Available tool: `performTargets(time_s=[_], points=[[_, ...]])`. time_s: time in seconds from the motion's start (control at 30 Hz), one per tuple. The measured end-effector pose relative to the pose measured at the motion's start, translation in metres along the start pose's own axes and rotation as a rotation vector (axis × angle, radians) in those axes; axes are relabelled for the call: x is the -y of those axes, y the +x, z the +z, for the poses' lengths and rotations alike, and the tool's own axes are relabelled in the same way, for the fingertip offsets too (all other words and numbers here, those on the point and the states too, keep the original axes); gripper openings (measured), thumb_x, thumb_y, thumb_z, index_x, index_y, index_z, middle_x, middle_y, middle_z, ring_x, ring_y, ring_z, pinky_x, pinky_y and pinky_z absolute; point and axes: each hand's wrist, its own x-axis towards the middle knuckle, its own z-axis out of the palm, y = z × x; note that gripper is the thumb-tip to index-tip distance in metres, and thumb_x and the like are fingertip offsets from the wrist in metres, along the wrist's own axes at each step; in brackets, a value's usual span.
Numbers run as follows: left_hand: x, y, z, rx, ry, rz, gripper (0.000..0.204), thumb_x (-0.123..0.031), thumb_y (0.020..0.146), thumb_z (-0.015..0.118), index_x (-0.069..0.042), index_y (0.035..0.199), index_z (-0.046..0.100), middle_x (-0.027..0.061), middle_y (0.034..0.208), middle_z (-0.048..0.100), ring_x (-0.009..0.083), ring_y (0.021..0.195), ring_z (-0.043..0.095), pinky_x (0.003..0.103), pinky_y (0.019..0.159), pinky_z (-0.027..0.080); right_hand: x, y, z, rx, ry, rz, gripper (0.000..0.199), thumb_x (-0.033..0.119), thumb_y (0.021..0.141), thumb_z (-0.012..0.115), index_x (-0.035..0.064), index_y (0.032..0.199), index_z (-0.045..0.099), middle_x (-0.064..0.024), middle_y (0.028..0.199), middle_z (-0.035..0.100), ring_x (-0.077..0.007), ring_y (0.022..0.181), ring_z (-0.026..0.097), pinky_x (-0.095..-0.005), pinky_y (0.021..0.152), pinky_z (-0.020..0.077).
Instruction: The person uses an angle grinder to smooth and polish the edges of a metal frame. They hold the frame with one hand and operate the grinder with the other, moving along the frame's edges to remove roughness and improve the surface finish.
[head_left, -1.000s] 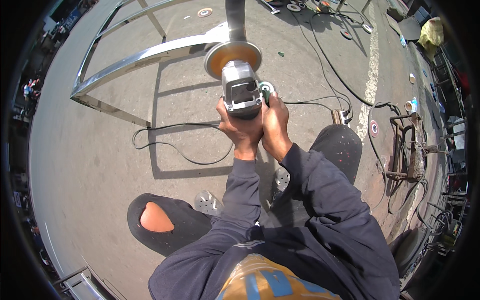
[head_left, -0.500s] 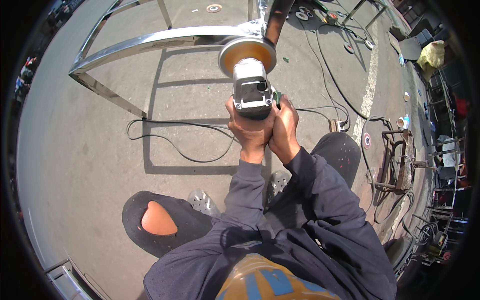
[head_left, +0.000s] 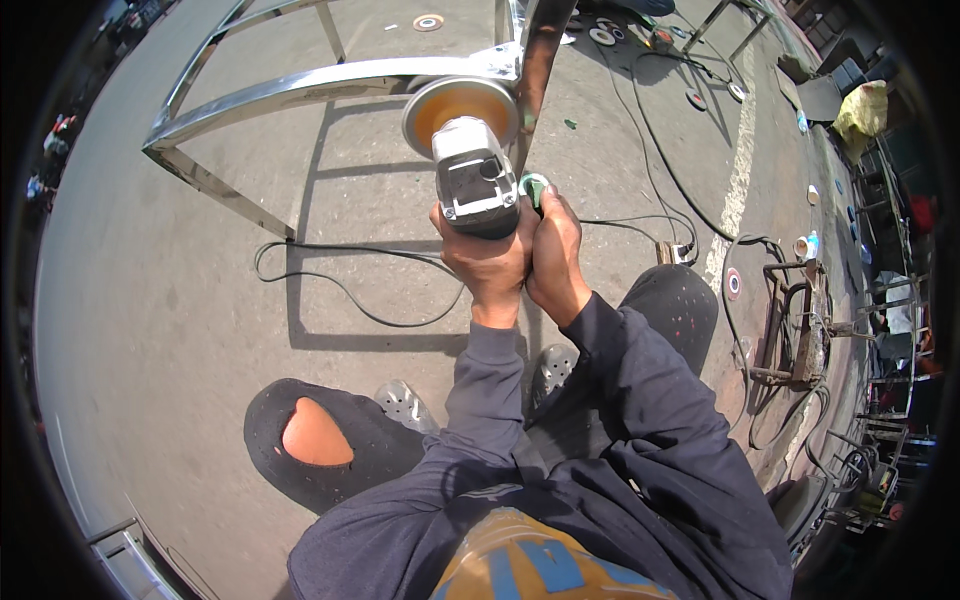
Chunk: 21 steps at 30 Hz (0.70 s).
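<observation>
My left hand (head_left: 487, 262) is closed round the body of an angle grinder (head_left: 478, 180) with a silver gear head. Pressed against it from the right, my right hand (head_left: 556, 250) is closed on the same tool, its thumb by a green part. The grinder's round orange-brown disc (head_left: 460, 110) is at the near rail of a shiny square-tube metal frame (head_left: 300, 80), left of the corner joint. A brownish upright tube (head_left: 545, 60) meets that corner. Whether the disc touches the metal I cannot tell. My fingers' undersides are hidden.
A black cable (head_left: 400, 323) loops on the concrete below the frame. More cables (head_left: 690, 215) run along the right, near a rusty metal stand (head_left: 790, 320). Loose discs (head_left: 697, 100) lie at far right. My knees flank my arms.
The grinder and both hands have shifted left, so its disc sits farther left along the rail. The metal frame stays nearly in place. The green part by my right thumb shows more.
</observation>
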Motion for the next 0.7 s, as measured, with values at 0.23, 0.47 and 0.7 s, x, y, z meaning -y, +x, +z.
performTargets(time_s=[0.23, 0.47, 0.7], points=[[0.002, 0.004, 0.001, -0.064, 0.064, 0.046, 0.068, -0.021, 0.069, 0.089, 0.003, 0.117, 0.048, 0.0149, 0.093, 0.067, 0.0287, 0.079, 0.070, 0.038, 0.071, 0.056, 0.007, -0.008, 0.010, 0.039, -0.028, -0.034, 0.033, 0.028, 0.109, 0.038, -0.0006, 0.114, 0.054, -0.0062, 0.099, 0.059, -0.0145, 0.091, 0.057, -0.0308, 0.085, 0.0484], [-0.002, 0.002, 0.001, 0.002, 0.008, 0.004, 0.070, -0.023, 0.068, 0.089, 0.005, 0.116, 0.048, 0.0145, 0.094, 0.068, 0.0240, 0.078, 0.068, 0.037, 0.071, 0.054, 0.001, -0.003, 0.003, -0.001, 0.001, -0.032, 0.033, 0.028, 0.109, 0.037, -0.0002, 0.114, 0.054, -0.0083, 0.106, 0.058, -0.0157, 0.096, 0.057, -0.0317, 0.087, 0.0480], [-0.004, -0.002, 0.010, 0.013, 0.046, 0.029, 0.071, -0.027, 0.068, 0.089, 0.005, 0.118, 0.050, 0.0144, 0.099, 0.065, 0.0287, 0.081, 0.071, 0.038, 0.069, 0.057, 0.007, -0.002, -0.005, -0.066, 0.014, -0.017, 0.036, 0.031, 0.108, 0.038, 0.0009, 0.119, 0.055, -0.0104, 0.117, 0.060, -0.0180, 0.107, 0.059, -0.0330, 0.095, 0.0486]])
